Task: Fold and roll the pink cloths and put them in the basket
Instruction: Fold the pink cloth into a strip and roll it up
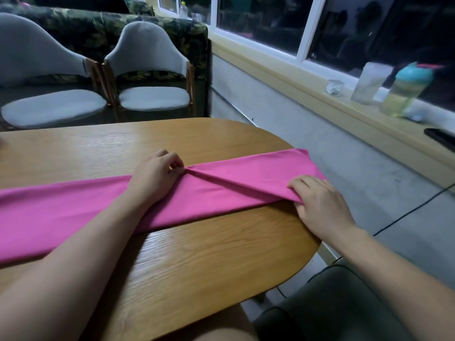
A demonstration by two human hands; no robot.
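Folding is the step in hand. The pink cloth [221, 193] lies as a long band on the tabletop [197, 254]. The left hand [155, 175] pinches its far edge, and the right hand [320, 205] grips the near edge. The next move is probably to fold it narrower, keeping the edges even. No basket is in view.

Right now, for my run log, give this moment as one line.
stage: folding | pink cloth: long strip across table | left hand: pinches far edge | right hand: holds near edge at table end
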